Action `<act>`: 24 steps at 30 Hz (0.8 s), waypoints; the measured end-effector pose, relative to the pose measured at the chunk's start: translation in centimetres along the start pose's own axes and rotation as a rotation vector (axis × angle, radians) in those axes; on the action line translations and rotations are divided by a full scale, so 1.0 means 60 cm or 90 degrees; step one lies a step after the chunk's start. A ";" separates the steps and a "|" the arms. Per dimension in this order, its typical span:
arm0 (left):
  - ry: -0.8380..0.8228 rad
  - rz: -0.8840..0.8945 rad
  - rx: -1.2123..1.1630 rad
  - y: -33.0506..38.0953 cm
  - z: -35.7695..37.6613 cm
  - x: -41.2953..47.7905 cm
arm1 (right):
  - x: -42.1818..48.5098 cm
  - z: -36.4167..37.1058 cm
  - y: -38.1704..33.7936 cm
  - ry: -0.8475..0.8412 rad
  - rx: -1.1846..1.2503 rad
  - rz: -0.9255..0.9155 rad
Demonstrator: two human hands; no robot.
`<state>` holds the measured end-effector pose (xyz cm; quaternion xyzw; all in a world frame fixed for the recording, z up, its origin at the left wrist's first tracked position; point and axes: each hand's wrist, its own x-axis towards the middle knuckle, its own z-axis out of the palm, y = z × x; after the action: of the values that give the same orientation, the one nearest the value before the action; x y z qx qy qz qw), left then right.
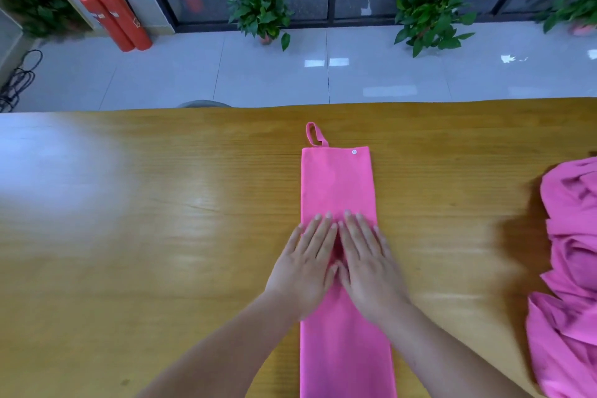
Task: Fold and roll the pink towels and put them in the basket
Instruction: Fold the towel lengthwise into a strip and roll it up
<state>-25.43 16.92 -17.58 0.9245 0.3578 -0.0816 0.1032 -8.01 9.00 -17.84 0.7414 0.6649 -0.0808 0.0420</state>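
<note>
Under both flat hands (pixel 339 265) lies the folded towel (pixel 337 184).

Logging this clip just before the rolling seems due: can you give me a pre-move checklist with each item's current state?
1. Folded towel lies as a flat, even strip on the table: ok.
2. Left hand and right hand both flat on the strip, fingers straight: ok.
3. Hanging loop sticks out free at the far end: ok.
4. Near end of the strip: cannot tell, it runs out of frame.
5. Pile of loose towels lies clear of the strip: ok.
6. Basket within reach: cannot tell, none in view.
</note>
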 end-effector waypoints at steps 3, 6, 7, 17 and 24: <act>-0.021 0.021 0.025 -0.024 0.020 -0.039 | -0.037 0.012 0.016 -0.011 0.010 -0.010; -0.048 0.025 0.065 -0.026 0.003 -0.017 | -0.015 0.010 0.032 -0.025 -0.012 0.002; -0.059 0.018 0.076 -0.018 -0.004 -0.013 | -0.011 0.005 0.031 -0.031 -0.023 0.013; -0.075 0.074 0.063 0.003 0.041 -0.141 | -0.163 0.034 0.002 -0.040 0.009 -0.011; -0.058 0.023 0.076 0.022 -0.006 -0.081 | -0.104 0.008 -0.003 -0.033 -0.025 0.038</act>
<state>-28.05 12.96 -15.95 0.9307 0.3302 -0.1429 0.0656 -8.87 2.83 -17.21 0.7576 0.6426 -0.0854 0.0758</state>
